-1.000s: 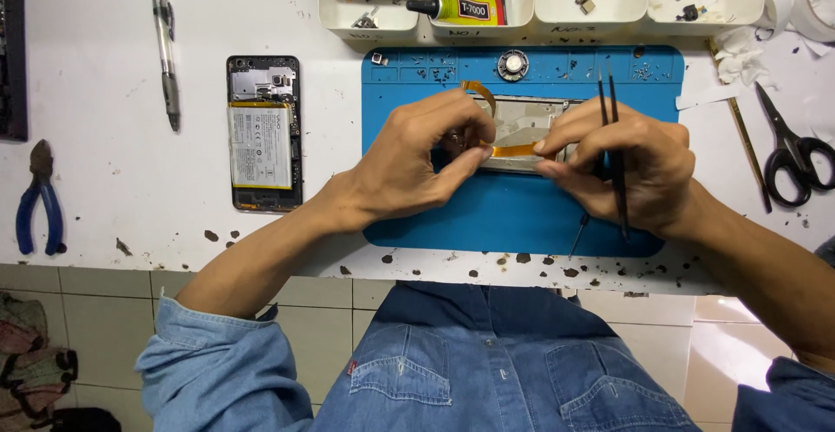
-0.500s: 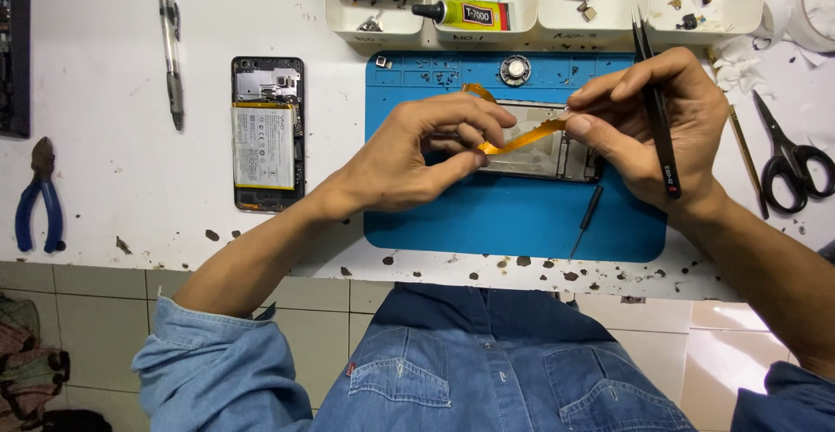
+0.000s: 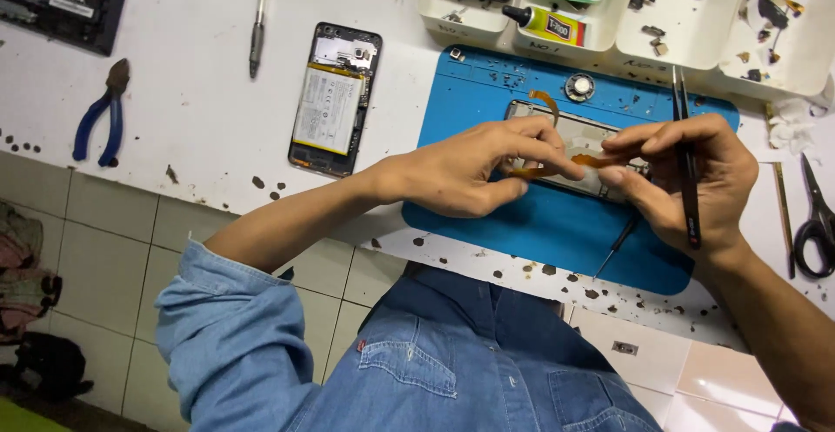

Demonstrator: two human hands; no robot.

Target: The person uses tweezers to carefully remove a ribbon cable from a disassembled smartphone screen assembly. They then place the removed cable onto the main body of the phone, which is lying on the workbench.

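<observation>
Both hands have drawn closer, left hand (image 3: 474,171) and right hand (image 3: 687,180) pinching the orange flex ribbon (image 3: 557,167) over the phone frame (image 3: 578,145); peel slowly, tweezers (image 3: 687,162) kept parked.

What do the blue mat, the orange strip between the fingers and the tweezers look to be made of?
Blue mat: likely silicone or rubber, matte, with moulded recesses. Orange strip: thin flexible film, probably a flex cable; it bends freely. Tweezers: seemingly metal, black coated, slim and rigid.

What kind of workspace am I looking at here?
Probably a phone repair bench: an opened phone showing its battery, a blue work mat, white parts trays, and tweezers in the right hand.
</observation>
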